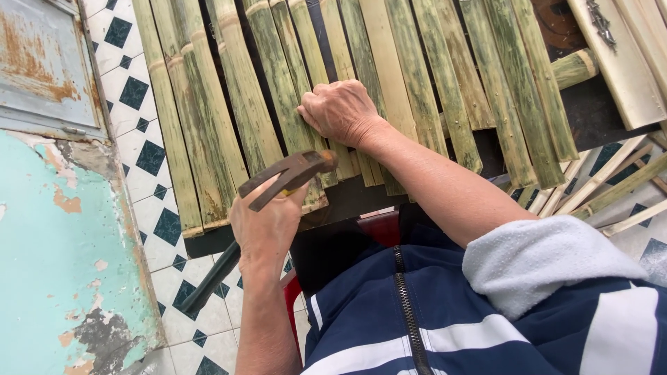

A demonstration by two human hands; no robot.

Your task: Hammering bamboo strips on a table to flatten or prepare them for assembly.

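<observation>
Bamboo slats (pixel 278 90), split lengthwise and mottled green and tan, lie side by side in a wide panel that fills the upper middle of the view, their lower ends resting on a dark board (pixel 347 198) in front of the person. More loose bamboo strips (pixel 611 187) lie fanned out on the tiled floor (pixel 149 156) at the right, pale and thinner. At the left stands a worn wall (pixel 55 264) with peeling turquoise paint, and above it a rusted grey metal door (pixel 42 62). The floor shows white tiles with dark green diamonds.

At the bottom, the person wears a navy zip jacket (pixel 417 319) with white stripes, the sleeve pushed up on one arm. A red stool edge (pixel 379 226) peeks out below the board.

Right hand (pixel 340 111) rests knuckles-up on the slats near the middle of the panel, fingers curled together and pressing down on the bamboo; whether anything is pinched beneath them cannot be told. Left hand (pixel 267 226) is clamped around a claw hammer (pixel 288 177), gripping it close under its rusty head, the claw pointing left and the dark handle trailing down toward the floor.
</observation>
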